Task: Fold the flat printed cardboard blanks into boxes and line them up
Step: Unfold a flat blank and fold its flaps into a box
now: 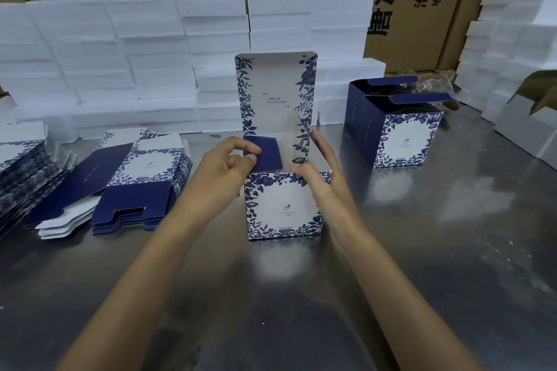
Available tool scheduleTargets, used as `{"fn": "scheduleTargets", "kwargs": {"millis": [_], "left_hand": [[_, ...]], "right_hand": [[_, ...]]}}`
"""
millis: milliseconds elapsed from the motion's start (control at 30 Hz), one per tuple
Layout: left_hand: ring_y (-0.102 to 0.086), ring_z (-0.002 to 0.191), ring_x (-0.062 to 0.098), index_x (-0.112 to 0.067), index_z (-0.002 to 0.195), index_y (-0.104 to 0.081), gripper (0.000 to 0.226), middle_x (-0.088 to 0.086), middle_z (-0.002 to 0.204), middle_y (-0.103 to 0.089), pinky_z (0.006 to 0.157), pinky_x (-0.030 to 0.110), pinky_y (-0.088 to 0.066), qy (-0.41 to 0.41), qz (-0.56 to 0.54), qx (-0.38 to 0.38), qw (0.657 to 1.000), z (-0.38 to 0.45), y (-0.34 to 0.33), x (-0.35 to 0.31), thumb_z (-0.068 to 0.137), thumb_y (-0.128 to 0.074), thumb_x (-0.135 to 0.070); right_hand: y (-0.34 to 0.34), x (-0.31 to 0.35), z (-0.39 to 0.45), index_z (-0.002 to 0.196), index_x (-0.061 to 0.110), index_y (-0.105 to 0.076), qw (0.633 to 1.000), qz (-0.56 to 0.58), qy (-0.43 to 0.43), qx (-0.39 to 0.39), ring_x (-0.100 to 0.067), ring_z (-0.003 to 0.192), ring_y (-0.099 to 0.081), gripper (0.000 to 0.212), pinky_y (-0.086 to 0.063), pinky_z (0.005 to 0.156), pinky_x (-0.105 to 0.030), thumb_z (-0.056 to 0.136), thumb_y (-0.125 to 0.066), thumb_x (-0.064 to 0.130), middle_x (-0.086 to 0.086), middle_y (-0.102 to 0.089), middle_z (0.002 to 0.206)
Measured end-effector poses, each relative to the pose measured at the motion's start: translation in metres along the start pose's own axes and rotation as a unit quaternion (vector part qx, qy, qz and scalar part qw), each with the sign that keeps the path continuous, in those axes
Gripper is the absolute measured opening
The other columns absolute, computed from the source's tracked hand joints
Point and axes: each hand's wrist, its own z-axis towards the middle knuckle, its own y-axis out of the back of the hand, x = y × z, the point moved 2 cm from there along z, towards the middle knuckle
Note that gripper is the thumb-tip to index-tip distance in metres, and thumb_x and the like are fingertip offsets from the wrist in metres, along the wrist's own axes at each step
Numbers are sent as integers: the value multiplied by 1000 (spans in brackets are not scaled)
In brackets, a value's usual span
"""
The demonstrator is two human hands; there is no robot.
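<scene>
A blue-and-white floral box (283, 205) stands upright on the steel table (422, 250) in front of me, its tall lid flap raised at the back. My left hand (223, 166) pinches the dark blue left side flap (266, 153) at the box's open top. My right hand (316, 169) grips the box's front right corner, thumb on the front rim and fingers along the right wall. A folded box (401, 132) with its top flaps open stands to the right. Stacks of flat printed blanks (132, 187) lie on the left.
More flat blanks (21, 172) are piled at the far left edge. White foam blocks (120, 54) are stacked along the back and at the right (512, 39). Brown cartons (416, 9) stand behind them. A grey open carton (533, 120) sits at the far right.
</scene>
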Motion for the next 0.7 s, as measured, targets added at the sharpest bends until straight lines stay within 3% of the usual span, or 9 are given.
{"fn": "scheduleTargets", "kwargs": {"millis": [133,200,300,400,533,700], "left_hand": [[-36,58,18,-29,93,-67,34,-10,47,-39,65,32,-37,6,70,60,996,7,2,1,99,-43,-5],[-35,52,14,-30,94,-65,33,-13,46,-37,66,35,-37,19,79,82,993,10,6,2,98,-43,-5],[-38,43,11,-27,110,-53,20,-11,47,-44,62,34,-38,39,30,74,996,22,13,2,96,-58,-12],[-42,51,15,-26,113,-46,30,-7,55,-54,58,30,-37,46,37,30,998,31,14,4,92,-68,-28],[-44,60,17,-30,104,-46,24,2,68,-54,64,34,-40,42,27,32,998,34,6,9,95,-57,-12],[-41,43,10,-20,100,-48,20,-3,51,-51,40,21,-37,89,16,51,995,44,13,5,93,-65,-14]], "right_hand": [[1,2,-1,142,50,-46,1000,-10,3,-2,25,105,-54,65,-40,73,5,84,-71,31,53,-56,111],[2,2,-1,143,47,-46,1000,-14,1,-6,27,102,-53,64,-38,72,6,87,-71,28,54,-55,108],[4,1,1,141,50,-48,1000,-11,-12,-14,26,100,-55,59,-42,70,3,91,-68,25,51,-57,109],[4,1,1,139,55,-48,1000,-12,-19,-10,23,99,-57,59,-47,72,-3,92,-68,26,48,-57,114],[5,1,2,141,48,-49,1000,-15,-17,-11,31,90,-53,59,-38,63,7,91,-67,22,56,-55,97],[7,-2,4,138,51,-51,1000,-12,-20,-8,28,94,-54,58,-39,65,6,90,-67,23,55,-56,100]]}}
